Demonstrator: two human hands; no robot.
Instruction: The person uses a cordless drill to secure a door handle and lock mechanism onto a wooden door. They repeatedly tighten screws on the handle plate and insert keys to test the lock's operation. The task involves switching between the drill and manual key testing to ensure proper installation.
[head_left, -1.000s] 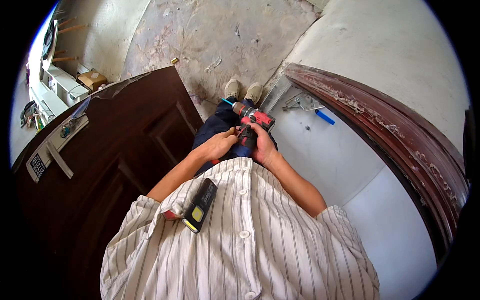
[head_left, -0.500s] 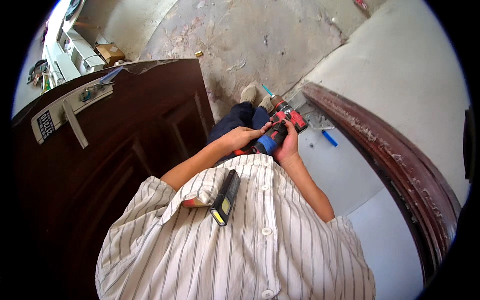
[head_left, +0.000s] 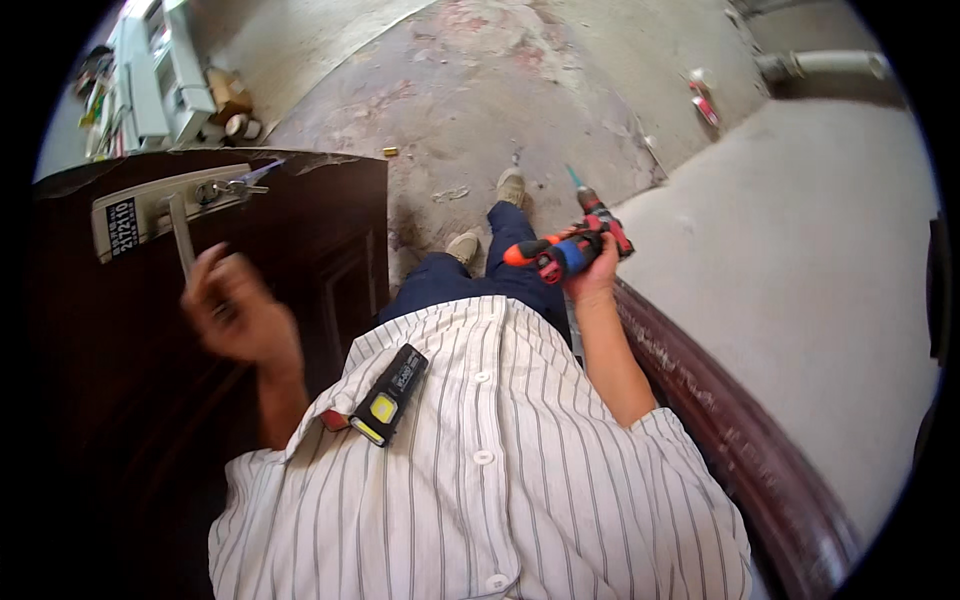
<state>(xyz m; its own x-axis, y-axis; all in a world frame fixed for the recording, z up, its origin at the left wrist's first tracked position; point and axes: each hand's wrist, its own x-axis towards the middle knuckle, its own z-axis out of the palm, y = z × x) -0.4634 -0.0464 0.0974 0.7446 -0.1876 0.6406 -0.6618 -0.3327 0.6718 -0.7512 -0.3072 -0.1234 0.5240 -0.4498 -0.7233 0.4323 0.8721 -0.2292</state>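
Wrapped round a red and black cordless drill [head_left: 615, 240] is my right hand [head_left: 597, 272], in front of my right hip. A blue-green bit [head_left: 575, 177] points away from the drill's chuck. An orange and black handle-like thing [head_left: 530, 250] lies against the drill's near side; what kind of tool it is I cannot make out. My left hand [head_left: 245, 315] is smeared by motion, beside the lower end of the lever handle [head_left: 181, 235] on the dark brown door [head_left: 345, 280]. Whether its fingers touch the lever is unclear. Keys [head_left: 235, 187] hang from the pale lock plate [head_left: 145, 215].
A dark brown door frame [head_left: 720, 420] with chipped paint runs down my right side, beside a pale wall [head_left: 780, 280]. Small debris [head_left: 390, 152] lies on the stained floor [head_left: 450, 100]. White furniture parts [head_left: 140, 90] and a cardboard box [head_left: 230, 92] stand at far left.
My left hand has left the drill and swung left to the door handle. My right hand still holds the drill, now farther right. My view and body have shifted, with feet farther apart.
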